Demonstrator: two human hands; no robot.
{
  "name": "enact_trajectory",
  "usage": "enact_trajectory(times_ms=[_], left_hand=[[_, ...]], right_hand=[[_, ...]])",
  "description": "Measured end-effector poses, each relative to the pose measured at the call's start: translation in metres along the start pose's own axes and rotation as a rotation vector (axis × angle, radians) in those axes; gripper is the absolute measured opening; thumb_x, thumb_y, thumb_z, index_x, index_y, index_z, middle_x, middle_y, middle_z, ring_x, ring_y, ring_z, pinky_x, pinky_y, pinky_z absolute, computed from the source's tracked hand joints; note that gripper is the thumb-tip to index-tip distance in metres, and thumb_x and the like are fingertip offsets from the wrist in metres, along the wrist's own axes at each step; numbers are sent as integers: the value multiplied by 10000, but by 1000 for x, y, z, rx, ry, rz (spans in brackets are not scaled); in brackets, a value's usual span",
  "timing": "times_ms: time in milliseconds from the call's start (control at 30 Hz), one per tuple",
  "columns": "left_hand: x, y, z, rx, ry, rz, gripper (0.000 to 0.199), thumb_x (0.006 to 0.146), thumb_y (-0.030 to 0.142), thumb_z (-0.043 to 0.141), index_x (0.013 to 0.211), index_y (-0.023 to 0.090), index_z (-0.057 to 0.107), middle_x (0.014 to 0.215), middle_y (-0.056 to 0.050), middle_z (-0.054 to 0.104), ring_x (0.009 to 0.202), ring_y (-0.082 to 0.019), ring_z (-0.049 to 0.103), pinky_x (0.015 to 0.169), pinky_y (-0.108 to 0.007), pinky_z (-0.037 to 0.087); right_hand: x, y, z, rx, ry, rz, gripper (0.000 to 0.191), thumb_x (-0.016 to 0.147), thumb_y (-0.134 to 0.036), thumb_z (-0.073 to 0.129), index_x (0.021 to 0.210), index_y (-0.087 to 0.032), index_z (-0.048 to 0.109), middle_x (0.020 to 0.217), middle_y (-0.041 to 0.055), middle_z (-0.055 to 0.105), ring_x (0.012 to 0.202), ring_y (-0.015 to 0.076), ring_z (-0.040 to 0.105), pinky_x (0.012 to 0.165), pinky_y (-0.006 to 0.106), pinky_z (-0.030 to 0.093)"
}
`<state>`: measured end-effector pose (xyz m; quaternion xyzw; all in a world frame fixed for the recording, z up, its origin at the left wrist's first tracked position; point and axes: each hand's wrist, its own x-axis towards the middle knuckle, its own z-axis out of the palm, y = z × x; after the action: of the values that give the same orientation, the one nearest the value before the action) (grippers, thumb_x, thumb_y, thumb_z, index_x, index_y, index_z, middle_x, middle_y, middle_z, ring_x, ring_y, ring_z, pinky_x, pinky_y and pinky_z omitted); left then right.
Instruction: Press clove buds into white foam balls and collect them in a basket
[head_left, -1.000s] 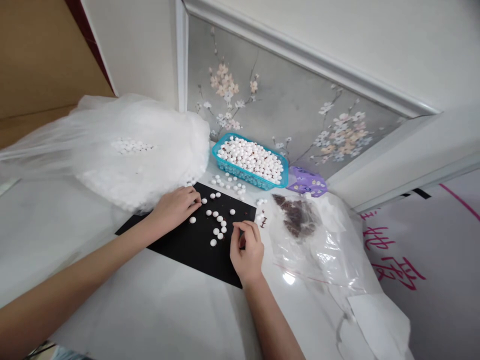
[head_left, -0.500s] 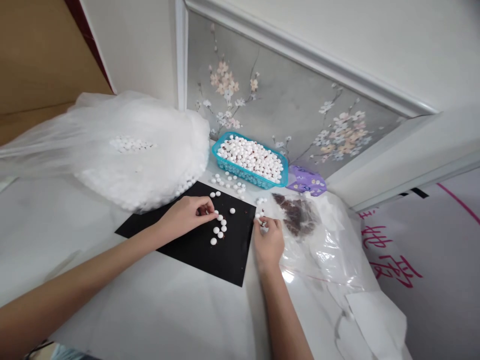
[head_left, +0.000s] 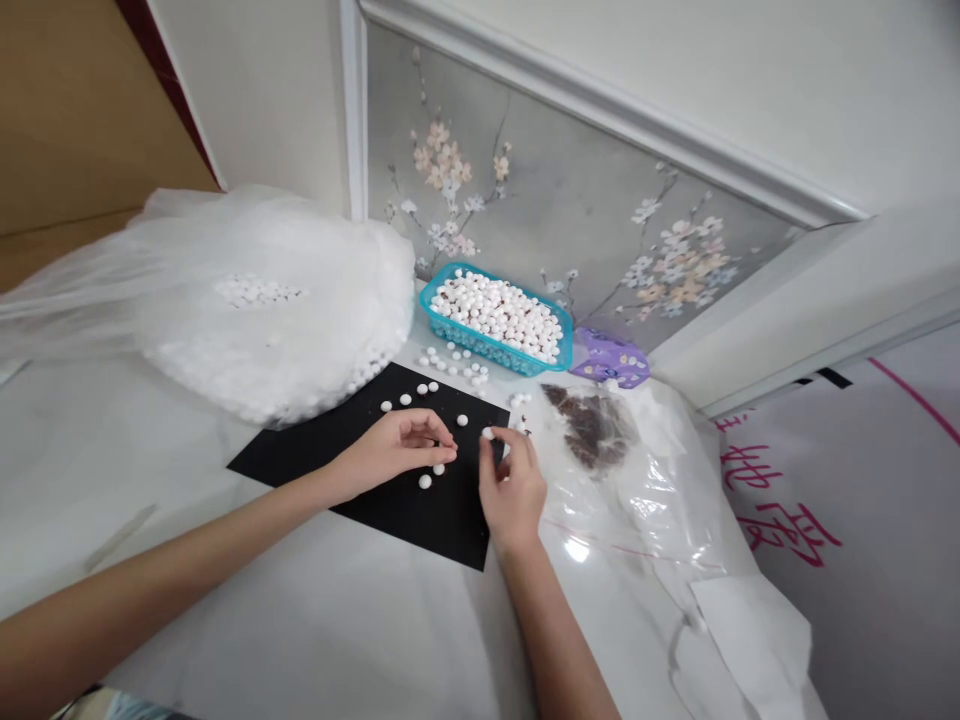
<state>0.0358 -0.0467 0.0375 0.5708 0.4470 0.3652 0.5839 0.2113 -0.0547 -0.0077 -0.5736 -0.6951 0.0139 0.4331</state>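
Observation:
Several white balls, one of them a white ball (head_left: 425, 482) near the front, lie on a black sheet (head_left: 442, 525). My left hand (head_left: 405, 447) is over the sheet, thumb and fingertips pinched together on something too small to make out. Between the thumb and index finger of my right hand (head_left: 514, 485) is a white ball (head_left: 487, 433), at the sheet's right edge. Some balls are partly hidden behind my left fingers. Behind the sheet, a blue basket (head_left: 491, 349) is heaped with white balls, with loose ones in front of it.
A large translucent bag (head_left: 285, 250) of white balls stands at the left. To the right are a clear plastic bag (head_left: 667, 500) with dark brown pieces (head_left: 596, 430), a purple patterned packet (head_left: 611, 357) and white paper (head_left: 750, 630). A framed floral panel (head_left: 555, 190) is behind.
My right hand has moved left from the loose balls to the sheet's edge, now with a ball. My left hand has shifted slightly right and down; two balls now show behind it.

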Motion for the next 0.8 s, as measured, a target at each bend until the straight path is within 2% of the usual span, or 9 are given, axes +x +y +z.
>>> enact_trajectory(times_ms=[100,167,300,467,600,800], left_hand=[[-3,1,6,-161,33,-50,188,698,304,699,757,172,579,783,5,645,773,-136,614,738,-274,465],[-5,0,8,-193,41,-56,193,701,310,699,740,170,573,746,10,627,737,-129,596,678,-258,458],[-6,-1,10,-231,58,-51,207,696,323,704,735,166,575,729,7,617,693,-123,568,613,-241,436],[-5,-5,11,-277,132,-55,208,688,318,710,718,151,591,719,8,615,707,-112,556,679,-240,427],[-5,-6,13,-319,116,-83,207,697,325,700,729,155,587,707,19,597,676,-105,538,641,-235,416],[-8,-7,17,-374,96,-152,197,712,340,682,722,168,587,711,30,567,684,-99,529,646,-225,413]], right_hand=[[-10,-17,6,21,42,-209,128,859,-209,488,945,-176,576,901,56,664,682,115,622,542,202,459],[-13,-22,9,15,58,-287,116,851,-172,502,946,-170,567,895,58,674,659,110,626,521,197,457],[-15,-22,9,40,118,-279,65,834,-178,547,896,-172,529,875,51,678,590,93,613,472,187,447],[-14,-20,8,73,86,-303,165,826,-179,565,986,-152,532,895,67,667,679,105,640,506,177,483],[-13,-22,6,116,125,-347,230,807,-158,587,1030,-176,539,973,89,667,765,132,653,577,203,529],[-14,-22,3,108,194,-402,242,814,-123,565,1038,-211,551,896,70,688,746,146,669,600,231,552]])
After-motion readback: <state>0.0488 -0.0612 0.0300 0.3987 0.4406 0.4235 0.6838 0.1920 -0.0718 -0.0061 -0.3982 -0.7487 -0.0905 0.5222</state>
